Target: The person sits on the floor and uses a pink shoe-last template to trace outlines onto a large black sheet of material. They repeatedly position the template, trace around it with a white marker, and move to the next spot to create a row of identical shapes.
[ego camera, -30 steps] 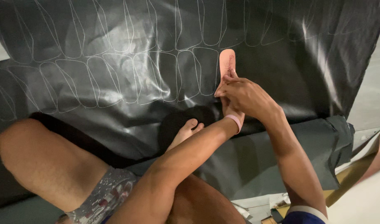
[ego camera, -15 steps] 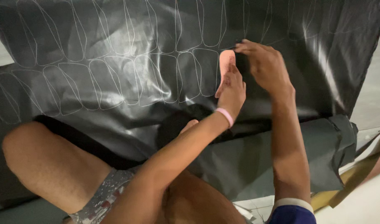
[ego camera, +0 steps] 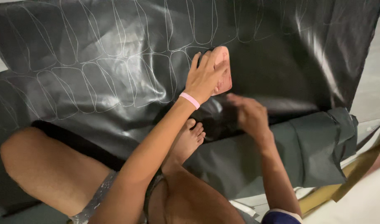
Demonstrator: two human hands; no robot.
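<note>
Starting at the left of my view, a wide black glossy sheet [ego camera: 94, 49] lies spread over the floor, covered with rows of thin pale traced outlines [ego camera: 86, 87], each the same rounded, elongated shape. My bare knee [ego camera: 36, 161] rests on its near edge, and my foot [ego camera: 188, 139] lies on it near the middle. My left hand [ego camera: 204, 76], a pink band [ego camera: 190, 100] at the wrist, lies flat with fingers spread, pressing a pink template [ego camera: 223, 72] down onto the sheet at the end of a traced row. The template looks thin, stiff and light, so I judge it would slide on the slick surface unless pinned from above; its edges are the place to lift it. The sheet looks soft, floppy and slippery, best taken at a border. Just right of the template my right hand [ego camera: 248, 114] hovers blurred over the sheet; I cannot tell whether it grips anything. Further right the sheet's dull grey underside [ego camera: 314, 149] is folded over. I see no packages, labels or signs, only a yellowish strip [ego camera: 343, 193] at the far right.
</note>
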